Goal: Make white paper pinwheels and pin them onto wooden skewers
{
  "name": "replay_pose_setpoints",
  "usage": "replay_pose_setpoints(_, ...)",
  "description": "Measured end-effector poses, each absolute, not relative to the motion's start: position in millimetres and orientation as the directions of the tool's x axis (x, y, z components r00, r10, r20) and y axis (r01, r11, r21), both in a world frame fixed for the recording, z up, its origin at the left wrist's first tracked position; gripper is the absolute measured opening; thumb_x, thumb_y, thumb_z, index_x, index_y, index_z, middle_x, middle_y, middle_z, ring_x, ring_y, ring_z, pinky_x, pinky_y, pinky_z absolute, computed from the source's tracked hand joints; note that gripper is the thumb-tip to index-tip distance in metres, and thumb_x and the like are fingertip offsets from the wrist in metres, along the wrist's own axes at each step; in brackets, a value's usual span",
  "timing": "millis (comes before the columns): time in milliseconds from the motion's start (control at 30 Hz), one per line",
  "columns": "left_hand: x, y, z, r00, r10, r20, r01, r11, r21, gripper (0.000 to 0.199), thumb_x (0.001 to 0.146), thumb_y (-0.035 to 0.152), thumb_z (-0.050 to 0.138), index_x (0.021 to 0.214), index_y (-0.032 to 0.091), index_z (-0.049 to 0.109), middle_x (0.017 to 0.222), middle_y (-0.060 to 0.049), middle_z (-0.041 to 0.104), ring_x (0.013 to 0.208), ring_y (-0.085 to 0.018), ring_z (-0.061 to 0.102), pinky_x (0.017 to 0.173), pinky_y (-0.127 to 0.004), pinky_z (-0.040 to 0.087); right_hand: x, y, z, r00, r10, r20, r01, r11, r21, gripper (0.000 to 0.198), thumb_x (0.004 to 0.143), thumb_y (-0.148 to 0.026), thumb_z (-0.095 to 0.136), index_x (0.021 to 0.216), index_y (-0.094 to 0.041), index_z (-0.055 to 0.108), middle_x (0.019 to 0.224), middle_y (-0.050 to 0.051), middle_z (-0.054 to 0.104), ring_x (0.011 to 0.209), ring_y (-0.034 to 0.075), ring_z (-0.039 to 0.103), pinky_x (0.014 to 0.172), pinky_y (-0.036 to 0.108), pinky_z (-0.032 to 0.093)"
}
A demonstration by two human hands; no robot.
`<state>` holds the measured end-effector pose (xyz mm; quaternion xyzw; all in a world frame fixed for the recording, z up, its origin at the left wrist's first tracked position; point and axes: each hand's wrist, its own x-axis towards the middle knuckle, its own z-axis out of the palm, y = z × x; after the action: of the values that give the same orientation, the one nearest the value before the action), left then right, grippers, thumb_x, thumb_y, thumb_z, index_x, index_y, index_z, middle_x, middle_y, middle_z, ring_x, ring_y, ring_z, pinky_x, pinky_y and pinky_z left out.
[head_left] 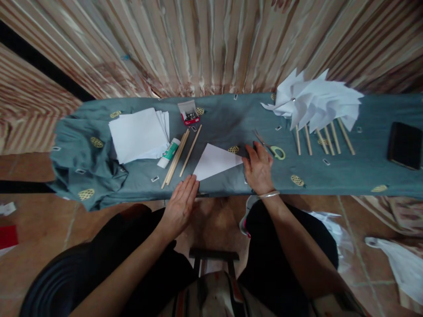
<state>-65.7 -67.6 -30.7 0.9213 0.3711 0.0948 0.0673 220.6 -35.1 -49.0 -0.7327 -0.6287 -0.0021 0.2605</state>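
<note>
A white sheet of paper [216, 163], folded into a triangle, lies on the cloth in front of me. My left hand [181, 200] rests at its lower left corner, fingers stretched out side by side with the tips touching the paper. My right hand [258, 169] has its thumb and bent fingers closed about the pointed right corner. Just beyond that hand are scissors [271, 147] with a light green handle. Left of the folded sheet lie thin wooden sticks [178, 156] and a green-and-white glue stick [169, 152].
A stack of white paper [139, 136] is at the left. Behind the sticks stands an open red box [190, 115] of small metal pieces. Several paper pinwheels [317, 103] on sticks overlap at the right, with a dark notebook-like object [405, 145] beyond. The cloth-covered table [363, 176] is narrow.
</note>
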Motion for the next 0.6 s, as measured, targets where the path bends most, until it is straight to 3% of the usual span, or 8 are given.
replay_pose_setpoints(100,-82,-79,-30,0.685,0.712,0.154,0.689,-0.702,0.177,0.076,0.088,0.014,0.047,0.153,0.010,0.008,0.150,-0.025,0.038,0.144,-0.033,0.028,0.111,-0.054,0.036,220,-34,-48,0.215,0.917,0.337,0.917,-0.070,-0.393,0.039,0.094,-0.026,0.040,0.128,-0.019,0.056,0.140,0.017,0.050,0.129,0.030,0.046,0.105,0.052,0.032)
replay_pose_setpoints(233,-86,-83,-23,0.654,0.723,0.222,0.680,-0.690,0.248,0.075,0.089,0.015,0.048,0.154,0.014,0.011,0.150,-0.023,0.039,0.143,-0.032,0.033,0.110,-0.053,0.038,220,-35,-42,0.192,0.921,0.338,0.907,-0.035,-0.420,0.038,0.095,-0.028,0.039,0.126,-0.018,0.058,0.139,0.017,0.052,0.127,0.029,0.048,0.104,0.051,0.034)
replay_pose_setpoints(400,-60,-63,-6,0.548,0.784,0.291,0.666,-0.620,0.414,0.073,0.091,0.025,0.053,0.153,0.018,0.015,0.156,-0.022,0.028,0.145,-0.031,0.028,0.112,-0.052,0.036,219,-39,-34,0.056,0.957,0.284,0.901,0.074,-0.428,0.043,0.092,-0.043,0.050,0.123,-0.016,0.060,0.139,0.019,0.052,0.131,0.032,0.046,0.104,0.053,0.036)
replay_pose_setpoints(600,-29,-16,-14,0.422,0.875,0.236,0.597,-0.464,0.655,0.074,0.089,0.033,0.056,0.151,0.016,0.020,0.151,-0.023,0.037,0.139,-0.030,0.040,0.110,-0.049,0.038,220,-37,-29,0.115,0.951,0.288,0.805,0.081,-0.588,0.021,0.087,-0.034,0.058,0.101,-0.020,0.067,0.134,0.014,0.059,0.125,0.028,0.054,0.104,0.049,0.042)
